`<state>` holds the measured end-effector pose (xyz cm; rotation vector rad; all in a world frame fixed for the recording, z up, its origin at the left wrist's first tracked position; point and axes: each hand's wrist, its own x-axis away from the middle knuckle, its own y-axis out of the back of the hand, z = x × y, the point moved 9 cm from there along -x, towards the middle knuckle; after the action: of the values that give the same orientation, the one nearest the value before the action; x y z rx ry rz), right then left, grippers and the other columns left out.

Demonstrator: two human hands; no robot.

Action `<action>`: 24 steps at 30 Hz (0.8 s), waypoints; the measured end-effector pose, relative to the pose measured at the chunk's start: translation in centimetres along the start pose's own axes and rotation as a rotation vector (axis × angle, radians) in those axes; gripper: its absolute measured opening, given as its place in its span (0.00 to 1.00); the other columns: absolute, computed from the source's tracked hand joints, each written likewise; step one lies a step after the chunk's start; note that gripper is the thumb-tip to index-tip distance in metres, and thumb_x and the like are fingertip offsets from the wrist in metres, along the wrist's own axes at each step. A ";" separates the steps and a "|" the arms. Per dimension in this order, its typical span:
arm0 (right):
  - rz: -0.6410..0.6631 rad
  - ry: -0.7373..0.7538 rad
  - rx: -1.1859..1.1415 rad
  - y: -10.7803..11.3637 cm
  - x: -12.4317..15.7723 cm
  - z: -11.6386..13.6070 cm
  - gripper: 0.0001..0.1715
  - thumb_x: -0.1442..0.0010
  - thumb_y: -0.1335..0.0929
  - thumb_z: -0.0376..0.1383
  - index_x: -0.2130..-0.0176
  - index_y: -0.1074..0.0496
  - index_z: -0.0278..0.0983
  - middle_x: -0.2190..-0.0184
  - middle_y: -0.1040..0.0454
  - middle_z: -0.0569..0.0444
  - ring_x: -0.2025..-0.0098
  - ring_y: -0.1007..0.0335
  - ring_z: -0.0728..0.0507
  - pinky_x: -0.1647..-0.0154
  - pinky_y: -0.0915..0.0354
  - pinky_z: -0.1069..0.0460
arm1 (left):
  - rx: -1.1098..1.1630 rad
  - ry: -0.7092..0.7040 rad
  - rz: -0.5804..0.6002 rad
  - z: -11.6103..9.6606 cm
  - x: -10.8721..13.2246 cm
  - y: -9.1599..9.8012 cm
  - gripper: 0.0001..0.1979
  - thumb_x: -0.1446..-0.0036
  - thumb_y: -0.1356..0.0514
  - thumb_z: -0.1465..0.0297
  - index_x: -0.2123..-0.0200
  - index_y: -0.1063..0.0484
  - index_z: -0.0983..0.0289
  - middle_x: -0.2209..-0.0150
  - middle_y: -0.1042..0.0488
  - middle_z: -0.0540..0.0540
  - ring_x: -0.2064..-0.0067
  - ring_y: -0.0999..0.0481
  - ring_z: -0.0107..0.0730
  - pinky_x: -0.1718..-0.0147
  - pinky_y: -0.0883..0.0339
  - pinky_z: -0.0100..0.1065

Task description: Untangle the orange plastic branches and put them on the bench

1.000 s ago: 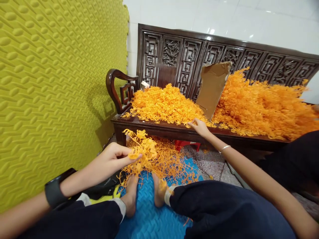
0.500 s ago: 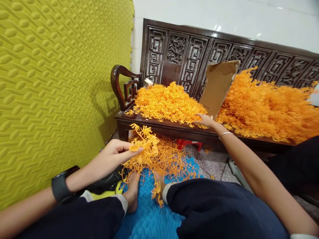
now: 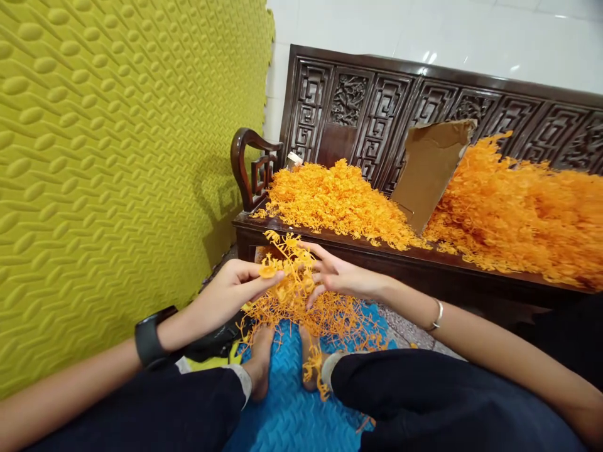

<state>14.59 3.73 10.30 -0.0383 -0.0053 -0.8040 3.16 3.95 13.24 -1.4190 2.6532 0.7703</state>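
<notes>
My left hand (image 3: 240, 289) is closed in a pinch on a bunch of orange plastic pieces (image 3: 293, 267), thumb and finger gripping a small round tab. The bunch is branching, with curly bits on thin stems. My right hand (image 3: 342, 276) is just right of this bunch, fingers spread and curved towards it; whether the fingertips touch it I cannot tell. Beyond both hands, a loose pile of small curly orange pieces (image 3: 334, 194) lies on the dark carved wooden bench (image 3: 301, 233). Below the hands is a heap of thin orange stems (image 3: 348, 320).
A cardboard sheet (image 3: 431, 169) leans on the bench between the first pile and a larger orange pile (image 3: 527, 207). A textured yellow mat (image 3: 117, 157) stands upright at left. My bare feet rest on a blue mat (image 3: 287, 414). A small strand (image 3: 315, 370) hangs near my right foot.
My right hand has moved left and nearer, from the front edge of the bench pile to beside the bunch. My left hand keeps its pinch. The view has shifted slightly left.
</notes>
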 end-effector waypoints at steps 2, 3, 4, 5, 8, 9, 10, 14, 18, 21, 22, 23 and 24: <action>-0.052 -0.022 0.000 -0.6 0.4 -0.4 0.61 0.57 0.24 0.38 0.37 0.62 0.52 0.47 0.38 0.46 0.62 0.29 0.48 0.65 0.31 0.51 | 0.002 0.008 -0.008 0.2 -0.1 -0.2 0.23 0.44 0.45 0.62 0.86 0.48 0.63 0.85 0.52 0.43 0.82 0.53 0.20 0.83 0.58 0.29; -0.096 -0.017 0.017 -0.4 0.5 -0.4 0.59 0.56 0.24 0.35 0.38 0.60 0.51 0.49 0.36 0.48 0.63 0.30 0.49 0.65 0.31 0.52 | 0.002 0.012 0.000 0.4 -0.2 -0.5 0.23 0.44 0.45 0.62 0.86 0.48 0.63 0.85 0.52 0.43 0.82 0.53 0.20 0.82 0.58 0.29; -0.145 -0.001 0.041 0.0 0.7 -0.4 0.55 0.55 0.25 0.33 0.39 0.56 0.49 0.52 0.34 0.50 0.64 0.30 0.50 0.65 0.31 0.53 | 0.003 0.015 0.015 0.5 -0.2 -0.8 0.23 0.44 0.45 0.61 0.86 0.48 0.63 0.85 0.52 0.43 0.82 0.53 0.20 0.82 0.58 0.29; -0.193 0.022 0.071 0.5 0.9 -0.3 0.49 0.54 0.26 0.32 0.40 0.52 0.47 0.55 0.32 0.52 0.65 0.30 0.50 0.66 0.32 0.54 | 0.006 0.018 0.033 0.8 -0.2 -1.1 0.23 0.44 0.45 0.61 0.86 0.48 0.63 0.85 0.52 0.43 0.82 0.53 0.20 0.82 0.58 0.29; -0.302 0.078 0.156 1.8 1.7 -0.1 0.34 0.52 0.27 0.33 0.47 0.40 0.41 0.63 0.30 0.54 0.68 0.32 0.51 0.72 0.35 0.57 | 0.015 0.037 0.074 1.6 -0.1 -1.7 0.23 0.44 0.45 0.59 0.86 0.48 0.63 0.85 0.52 0.43 0.81 0.53 0.20 0.82 0.59 0.29; -0.332 0.091 0.176 2.1 1.9 0.0 0.30 0.52 0.27 0.33 0.50 0.37 0.41 0.64 0.30 0.55 0.69 0.33 0.51 0.73 0.36 0.57 | 0.018 0.045 0.077 1.8 -0.1 -1.7 0.23 0.44 0.46 0.59 0.86 0.48 0.63 0.85 0.52 0.43 0.81 0.54 0.20 0.82 0.59 0.29; -0.362 0.102 0.189 2.4 2.2 0.2 0.26 0.52 0.27 0.34 0.53 0.35 0.40 0.65 0.29 0.55 0.70 0.33 0.52 0.73 0.36 0.57 | 0.020 0.050 0.079 1.9 0.0 -1.7 0.23 0.44 0.46 0.59 0.85 0.48 0.63 0.84 0.53 0.43 0.81 0.54 0.20 0.82 0.59 0.29; -0.440 0.144 0.213 3.2 3.2 1.0 0.12 0.52 0.27 0.36 0.68 0.32 0.36 0.72 0.29 0.56 0.74 0.33 0.52 0.72 0.35 0.54 | 0.017 0.062 0.089 2.0 0.0 -1.8 0.23 0.44 0.46 0.58 0.85 0.48 0.63 0.84 0.52 0.43 0.81 0.53 0.21 0.81 0.59 0.29; -0.435 0.156 0.180 3.1 3.2 1.2 0.12 0.50 0.28 0.37 0.68 0.34 0.37 0.73 0.29 0.56 0.75 0.31 0.50 0.72 0.34 0.52 | 0.018 0.057 0.100 2.0 -0.1 -2.2 0.24 0.44 0.46 0.58 0.86 0.49 0.63 0.84 0.52 0.43 0.81 0.53 0.21 0.81 0.58 0.29; -0.417 0.106 0.096 2.7 2.8 0.6 0.21 0.53 0.27 0.36 0.61 0.38 0.40 0.67 0.29 0.56 0.75 0.32 0.50 0.74 0.35 0.53 | 0.010 0.064 0.123 2.3 -0.2 -2.8 0.24 0.44 0.46 0.57 0.85 0.49 0.63 0.84 0.52 0.43 0.80 0.53 0.21 0.81 0.58 0.29; -0.403 0.087 0.069 2.4 2.6 0.5 0.25 0.54 0.27 0.36 0.58 0.39 0.41 0.67 0.29 0.56 0.75 0.32 0.50 0.75 0.36 0.53 | 0.007 0.069 0.129 2.5 -0.2 -2.9 0.24 0.44 0.46 0.56 0.85 0.49 0.63 0.84 0.53 0.43 0.80 0.53 0.21 0.81 0.58 0.29; -0.386 0.067 0.052 2.1 2.5 0.3 0.26 0.54 0.27 0.37 0.57 0.40 0.41 0.66 0.30 0.56 0.75 0.33 0.51 0.76 0.36 0.54 | 0.006 0.073 0.132 2.6 -0.2 -3.1 0.24 0.44 0.46 0.56 0.85 0.49 0.63 0.84 0.53 0.43 0.80 0.53 0.21 0.81 0.58 0.29; -0.369 0.044 0.049 1.8 2.4 0.2 0.26 0.54 0.27 0.38 0.58 0.40 0.41 0.67 0.30 0.56 0.76 0.33 0.51 0.76 0.37 0.54 | 0.006 0.074 0.136 2.7 -0.2 -3.1 0.24 0.44 0.46 0.56 0.85 0.49 0.63 0.84 0.53 0.43 0.80 0.53 0.21 0.81 0.58 0.29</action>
<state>17.50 3.26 10.53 0.0281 0.0099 -1.1734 5.21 3.85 9.61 -1.3015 2.8304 0.7337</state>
